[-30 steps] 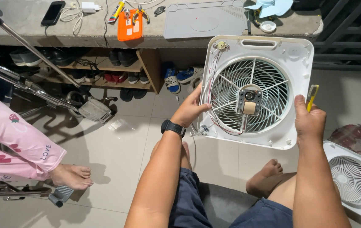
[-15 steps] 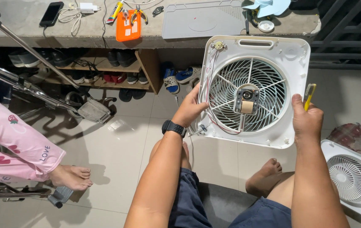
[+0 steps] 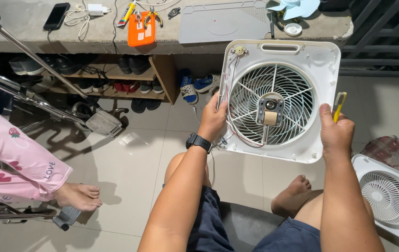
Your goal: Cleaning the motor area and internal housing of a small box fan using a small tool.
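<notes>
Fan housing (image 3: 278, 100), a white square panel with a round grille and a small motor (image 3: 269, 112) at its hub, is held upright in the air over the tiled floor (image 3: 129, 168), in front of the seated person's knees and just below the edge of the grey desk (image 3: 36, 32).

Going from the left: a second person in pink clothing (image 3: 8, 158) sits beside a wheelchair footrest (image 3: 101, 122), well apart from the work. Shoes fill the low shelf (image 3: 110, 77) under the desk, and on the desk lie a phone (image 3: 54, 16), a charger, an orange case (image 3: 141, 30) with pliers, and a grey panel (image 3: 222, 23).

The left hand (image 3: 213, 119), a black watch on its wrist, has its grip closed on the housing's left edge, right where thin red and white wires (image 3: 229, 93) run down the frame. As a judgement, holding well here means keeping the fingers on the plastic rim and off those wires, so none is pinched or tugged from the motor.

The right hand (image 3: 335, 133) is clamped on the right edge and also pins a yellow-handled tool (image 3: 339, 105) against the palm. That doubled hold looks weaker, so the panel is best kept level between both hands.

A second white grille panel (image 3: 391, 196) lies on the floor at far right.
</notes>
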